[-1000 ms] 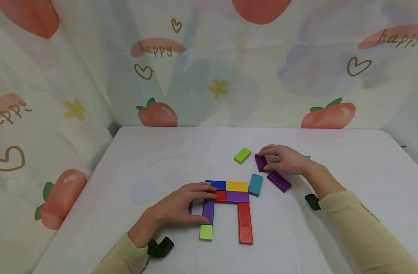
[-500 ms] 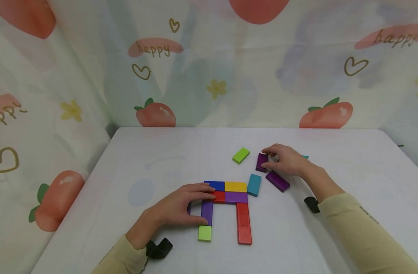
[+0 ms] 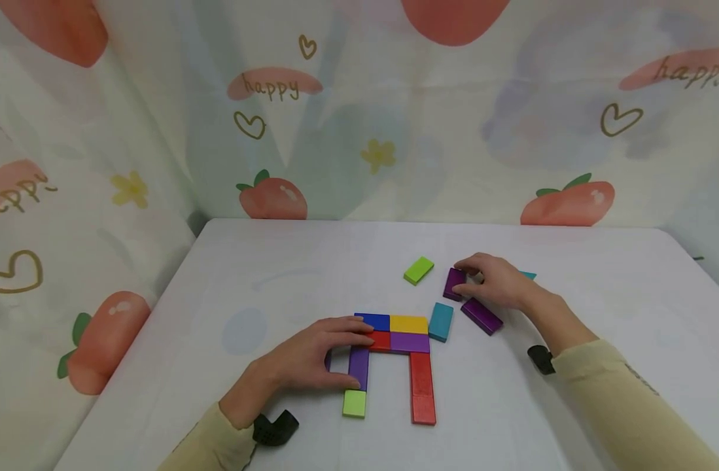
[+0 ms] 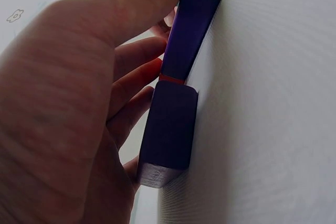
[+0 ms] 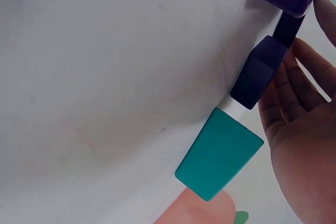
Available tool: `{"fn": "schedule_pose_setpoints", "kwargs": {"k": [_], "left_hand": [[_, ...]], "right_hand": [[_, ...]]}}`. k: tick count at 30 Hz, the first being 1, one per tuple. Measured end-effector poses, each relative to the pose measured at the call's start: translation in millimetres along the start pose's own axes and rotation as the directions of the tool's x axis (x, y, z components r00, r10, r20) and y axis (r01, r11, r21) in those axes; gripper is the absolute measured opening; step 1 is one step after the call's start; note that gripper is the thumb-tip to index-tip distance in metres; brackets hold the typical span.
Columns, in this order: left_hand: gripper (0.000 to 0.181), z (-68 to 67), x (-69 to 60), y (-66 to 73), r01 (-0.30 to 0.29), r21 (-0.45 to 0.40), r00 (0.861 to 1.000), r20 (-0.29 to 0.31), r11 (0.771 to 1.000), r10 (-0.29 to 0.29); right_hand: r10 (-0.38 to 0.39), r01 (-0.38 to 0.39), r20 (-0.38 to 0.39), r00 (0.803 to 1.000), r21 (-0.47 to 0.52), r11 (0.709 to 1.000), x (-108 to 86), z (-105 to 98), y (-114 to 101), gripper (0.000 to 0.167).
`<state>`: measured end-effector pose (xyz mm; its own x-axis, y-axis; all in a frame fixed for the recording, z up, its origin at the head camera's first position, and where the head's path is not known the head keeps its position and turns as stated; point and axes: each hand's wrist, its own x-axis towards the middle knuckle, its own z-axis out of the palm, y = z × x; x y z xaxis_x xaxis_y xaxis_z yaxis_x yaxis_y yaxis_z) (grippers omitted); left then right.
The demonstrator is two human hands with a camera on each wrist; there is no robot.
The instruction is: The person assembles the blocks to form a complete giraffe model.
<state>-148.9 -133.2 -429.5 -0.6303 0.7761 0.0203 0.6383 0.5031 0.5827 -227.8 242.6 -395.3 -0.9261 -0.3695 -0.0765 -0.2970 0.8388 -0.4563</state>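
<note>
My left hand (image 3: pixel 312 350) rests over the left part of a flat block arrangement, fingers extended. Its fingertips touch the blue block (image 3: pixel 375 321) and red block (image 3: pixel 381 341); the thumb touches an upright purple block (image 3: pixel 359 366), above a lime block (image 3: pixel 354 403). A dark block (image 4: pixel 170 124) stands by the palm in the left wrist view. A yellow block (image 3: pixel 409 324), a violet block (image 3: pixel 410 343) and two red blocks (image 3: pixel 420 373) form the right part. My right hand (image 3: pixel 497 281) pinches a dark purple block (image 3: pixel 453 284) between thumb and forefinger on the table.
Around the right hand lie a green block (image 3: pixel 419 270), a teal block (image 3: pixel 441 322), another dark purple block (image 3: pixel 481 316) and a partly hidden teal block (image 5: pixel 219 153). A white cloth covers the table (image 3: pixel 288 275); a patterned curtain (image 3: pixel 359 118) hangs behind.
The dark purple block under my right fingertips has turned from leaning left to leaning right and shifted slightly rightward with the hand. My left hand stays on the arrangement.
</note>
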Motion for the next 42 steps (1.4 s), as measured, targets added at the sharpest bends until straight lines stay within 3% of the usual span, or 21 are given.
{"fn": "schedule_pose_setpoints", "kwargs": {"k": [42], "left_hand": [[0.06,-1.6,0.1,1.4,-0.003,-0.011,1.0,0.004,1.0,0.003]], "right_hand": [[-0.045,0.045,-0.01,0.999,0.011,0.999,-3.0,6.7,-5.0,0.054]]}}
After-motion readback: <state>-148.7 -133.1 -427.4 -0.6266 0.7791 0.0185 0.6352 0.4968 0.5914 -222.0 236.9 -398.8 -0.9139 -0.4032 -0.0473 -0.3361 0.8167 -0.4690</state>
